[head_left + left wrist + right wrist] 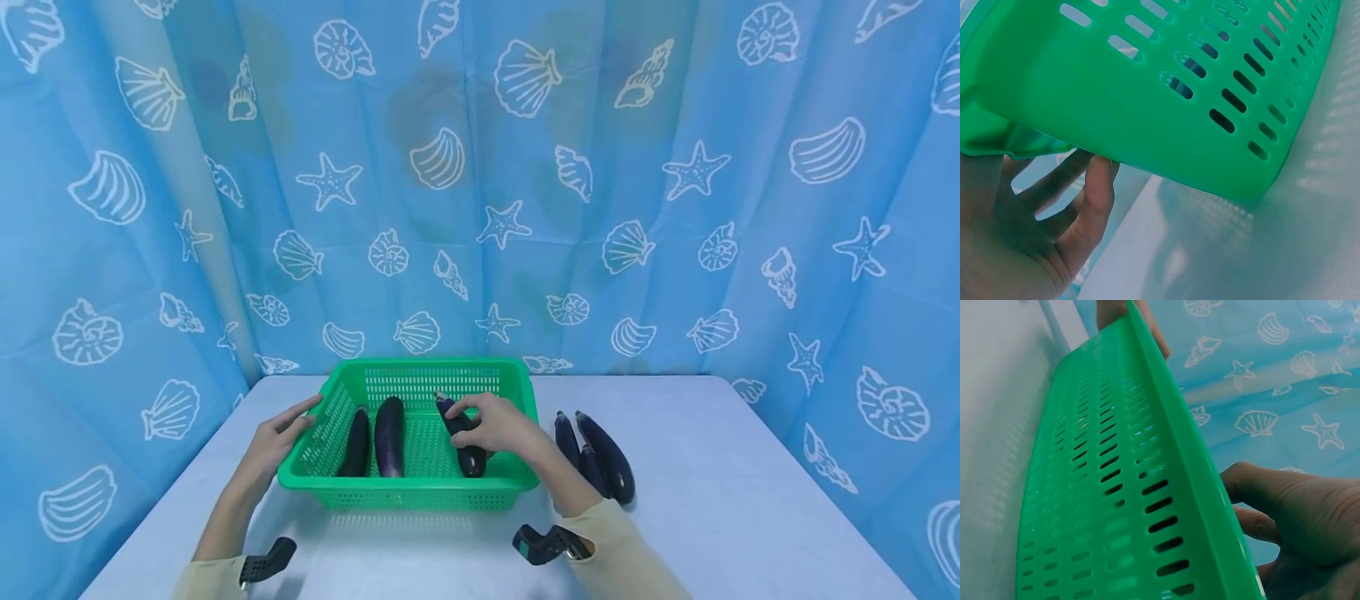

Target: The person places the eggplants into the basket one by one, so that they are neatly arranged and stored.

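Basket walls ring two eggplants and the eggplant the right grip pinches; left grip, outstretched, touches the rim.

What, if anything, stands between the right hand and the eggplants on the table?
The right wall of the green basket: the right hand is over the basket's inside, holding one eggplant; the loose eggplants lie outside, right of that wall. Nothing else visible blocks the way.

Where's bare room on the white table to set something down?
Free: white tabletop right of the loose dark-purple eggplants; also in front of the green perforated plastic basket. Crowded: between basket and eggplants, crossed by the right forearm.
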### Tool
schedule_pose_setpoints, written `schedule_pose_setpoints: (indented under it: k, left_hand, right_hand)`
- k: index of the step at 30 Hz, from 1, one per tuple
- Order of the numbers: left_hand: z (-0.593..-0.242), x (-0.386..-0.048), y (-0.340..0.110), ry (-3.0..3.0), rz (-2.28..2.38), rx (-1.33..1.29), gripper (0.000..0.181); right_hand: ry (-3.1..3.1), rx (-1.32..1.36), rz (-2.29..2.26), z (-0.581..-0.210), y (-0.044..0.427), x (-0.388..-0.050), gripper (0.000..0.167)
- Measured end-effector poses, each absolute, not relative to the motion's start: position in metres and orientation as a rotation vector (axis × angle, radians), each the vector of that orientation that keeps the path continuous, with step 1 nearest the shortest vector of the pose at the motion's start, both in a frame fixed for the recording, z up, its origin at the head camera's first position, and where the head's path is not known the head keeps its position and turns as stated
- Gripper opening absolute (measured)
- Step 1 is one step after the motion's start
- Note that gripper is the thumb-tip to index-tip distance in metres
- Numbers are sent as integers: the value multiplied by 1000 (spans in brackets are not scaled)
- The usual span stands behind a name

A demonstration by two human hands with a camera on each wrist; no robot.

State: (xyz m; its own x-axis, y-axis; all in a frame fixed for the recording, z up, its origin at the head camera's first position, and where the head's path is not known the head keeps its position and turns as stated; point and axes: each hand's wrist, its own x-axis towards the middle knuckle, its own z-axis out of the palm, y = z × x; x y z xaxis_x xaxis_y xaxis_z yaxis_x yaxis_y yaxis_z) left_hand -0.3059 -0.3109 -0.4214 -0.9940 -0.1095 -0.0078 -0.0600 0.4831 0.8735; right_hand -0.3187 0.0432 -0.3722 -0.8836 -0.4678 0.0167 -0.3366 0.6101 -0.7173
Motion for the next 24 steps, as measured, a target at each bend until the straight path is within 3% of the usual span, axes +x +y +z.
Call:
schedule_pose_setpoints:
  k: [24]
  left_hand:
    - [-422, -307, -311, -2659, -1559, 169, 55]
  right_hand:
    - [2681, -631, -1023, -376, 1, -322, 35]
